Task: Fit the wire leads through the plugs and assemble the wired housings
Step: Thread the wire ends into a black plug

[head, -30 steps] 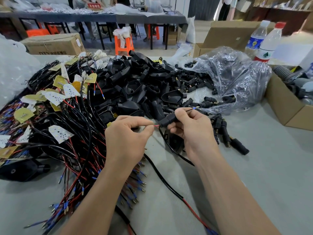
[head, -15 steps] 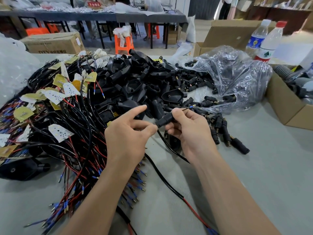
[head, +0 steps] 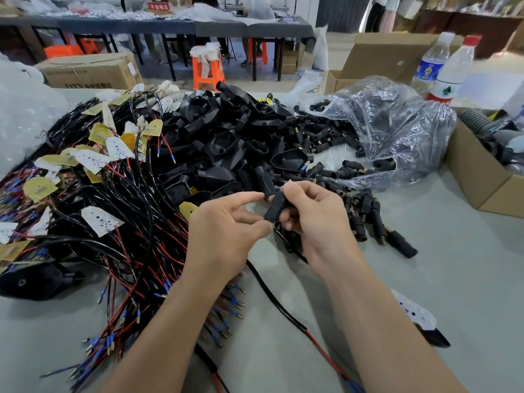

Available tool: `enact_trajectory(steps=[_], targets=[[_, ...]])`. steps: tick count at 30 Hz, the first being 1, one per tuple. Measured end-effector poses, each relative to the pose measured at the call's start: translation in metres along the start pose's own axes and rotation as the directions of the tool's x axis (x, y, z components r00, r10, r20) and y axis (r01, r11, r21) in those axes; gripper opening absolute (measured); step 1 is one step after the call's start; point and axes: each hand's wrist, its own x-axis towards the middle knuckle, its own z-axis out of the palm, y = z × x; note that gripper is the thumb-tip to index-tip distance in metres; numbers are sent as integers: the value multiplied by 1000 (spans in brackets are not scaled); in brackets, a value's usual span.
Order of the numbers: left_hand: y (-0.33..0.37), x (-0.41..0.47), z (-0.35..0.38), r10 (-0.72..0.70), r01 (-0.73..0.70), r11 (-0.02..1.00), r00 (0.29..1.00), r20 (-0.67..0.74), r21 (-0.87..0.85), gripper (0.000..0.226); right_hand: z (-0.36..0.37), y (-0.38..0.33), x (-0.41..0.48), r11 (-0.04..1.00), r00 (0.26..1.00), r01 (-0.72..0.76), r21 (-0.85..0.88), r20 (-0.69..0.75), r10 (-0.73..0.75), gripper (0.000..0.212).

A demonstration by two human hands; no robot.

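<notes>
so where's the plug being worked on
Centre of the head view: the black plug is pinched in the right hand, left hand close beside it, in front of the housing pile.

One left hand point(head: 226, 222) and one right hand point(head: 314, 219) are counted, with one black plug point(head: 274, 207) held between them. Two water bottles point(head: 431, 66) are seen far right. Three cardboard boxes point(head: 90, 70) are counted, and one clear bag point(head: 397, 131) at right. Housings point(head: 226, 143), loose plugs point(head: 365, 219) and wire leads point(head: 127, 251) are heaped beyond counting.

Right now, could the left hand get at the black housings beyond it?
Probably yes: the left hand lies just short of the housings with nothing between, and the right hand grips its plug off to the side.
</notes>
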Motion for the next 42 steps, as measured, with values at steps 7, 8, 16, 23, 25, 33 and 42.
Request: enact_trajectory(steps=[7,8,16,23,25,33,42], targets=[[-9,7,1,-64,75,994,991,120,-85,20,-3,-2,2,993,999,-7,118,-52,13,22],[-10,7,1,-69,80,993,991,116,-91,19,-2,-1,1,995,999,-2,95,-40,5,21],[-8,5,0,-44,68,983,990,137,-171,32,-1,-5,-2,991,992,-101,87,79,94,13],[-6,4,8,-28,58,986,981,192,-156,11,2,-4,-3,999,998,-44,21,38,43,18],[-7,4,9,-54,80,989,980,194,-127,15,4,-6,-1,1000,1000,12,26,-14,-12,25],[5,-7,13,-38,47,998,983,181,-44,21,15,-16,17,920,959,200,-336,-123,-254,16],[3,5,9,-143,151,987,980,138,-47,26,56,-27,27,714,920,378,-589,155,-360,21]])
